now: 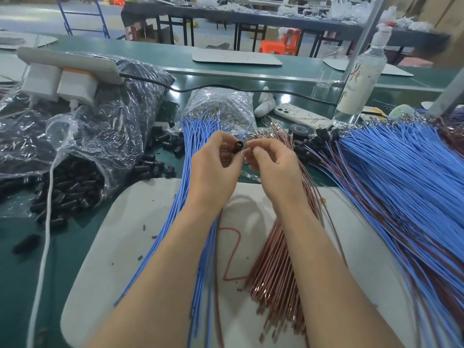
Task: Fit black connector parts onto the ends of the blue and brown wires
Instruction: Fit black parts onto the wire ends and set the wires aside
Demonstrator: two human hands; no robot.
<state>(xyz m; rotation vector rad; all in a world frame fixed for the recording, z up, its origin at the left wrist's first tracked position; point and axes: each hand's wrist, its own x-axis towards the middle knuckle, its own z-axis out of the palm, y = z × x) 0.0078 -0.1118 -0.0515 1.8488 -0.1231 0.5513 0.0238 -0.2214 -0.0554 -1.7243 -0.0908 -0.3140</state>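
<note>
1. Head view: the left hand has its fingers pinched round one black connector, held up over the worktop between the blue wires and the brown wires.
2. The right hand sits just beside the connector with its fingers curled in a pinch. We cannot tell what they hold, if anything; it is too small to make out.
3. We judge the connector to be light, hard and smooth. It could easily roll or slip, so we would hold it by its sides and leave the open end clear.
4. The wires look thin, limp and springy. We would grip one close to its metal tip, since a hold further back would let it buckle instead of pushing in.
5. The tips seem delicate, so we would feed them in straight and not force them.
6. Spare connectors spill from the plastic bag at the left. Assembled wires lie piled at the right.
</note>
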